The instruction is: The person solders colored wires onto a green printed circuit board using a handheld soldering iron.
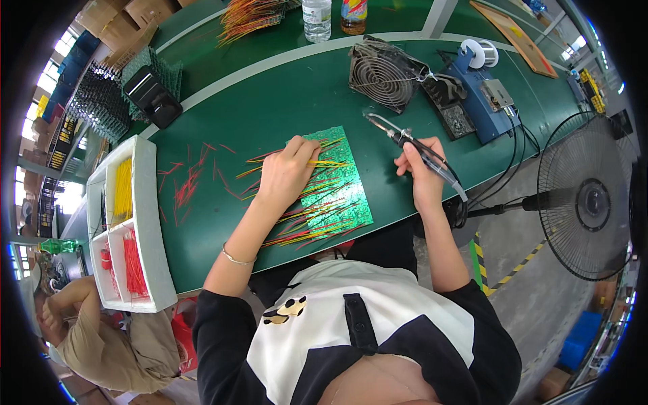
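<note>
My left hand (289,171) is over the upper left part of a green circuit board panel (358,196), its fingers pinched together on a wire whose end they hide. Many thin red and yellow wires (320,196) lie across the panel, several sticking out past its left edge. In my right hand (425,174) is a soldering iron (432,163) with a curved metal solder guide at its front. The iron's tip points up and left, apart from the panel, to the right of it.
Loose red wires (190,185) are scattered left of the panel. A white foam box (150,216) holds sorted wires. Beyond stand a small fan (383,75), a blue soldering station (482,101) and bottles (317,20). A floor fan (587,196) is at right; another person (111,344) sits left.
</note>
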{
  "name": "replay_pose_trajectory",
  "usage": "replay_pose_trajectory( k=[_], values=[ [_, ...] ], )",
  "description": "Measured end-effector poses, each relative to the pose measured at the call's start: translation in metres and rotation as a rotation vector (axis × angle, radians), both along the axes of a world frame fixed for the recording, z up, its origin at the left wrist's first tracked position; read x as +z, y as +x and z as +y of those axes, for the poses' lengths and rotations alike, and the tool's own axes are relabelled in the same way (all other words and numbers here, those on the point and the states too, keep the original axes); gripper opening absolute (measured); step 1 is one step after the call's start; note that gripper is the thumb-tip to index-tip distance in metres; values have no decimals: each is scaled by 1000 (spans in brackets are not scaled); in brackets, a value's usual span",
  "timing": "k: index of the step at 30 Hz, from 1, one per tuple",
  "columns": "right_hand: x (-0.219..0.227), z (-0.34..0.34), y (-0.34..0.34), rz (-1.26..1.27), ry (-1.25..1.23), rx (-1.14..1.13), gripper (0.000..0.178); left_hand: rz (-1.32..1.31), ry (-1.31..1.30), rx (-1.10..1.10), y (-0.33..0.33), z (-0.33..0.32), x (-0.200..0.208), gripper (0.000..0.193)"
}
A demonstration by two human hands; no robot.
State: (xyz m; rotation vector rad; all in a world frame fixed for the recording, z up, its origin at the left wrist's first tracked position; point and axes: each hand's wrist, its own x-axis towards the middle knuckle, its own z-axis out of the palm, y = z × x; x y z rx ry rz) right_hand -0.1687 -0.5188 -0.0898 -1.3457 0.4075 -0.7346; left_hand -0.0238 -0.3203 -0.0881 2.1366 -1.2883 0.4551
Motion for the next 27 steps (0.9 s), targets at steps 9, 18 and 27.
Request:
replay_pose_trajectory(
  k=[9, 18, 27],
  values=[
    [0, 17, -5, 28, 29, 105, 16, 21, -45, -51, 4, 2, -6, 8],
    [-2, 15, -5, 28, -6, 140, 18, 20, -42, -53, 4, 1, -7, 8],
    [-3, 16, -6, 57, -35, 142, 18, 65, -8, -5, -1, 1, -4, 5]
  ],
)
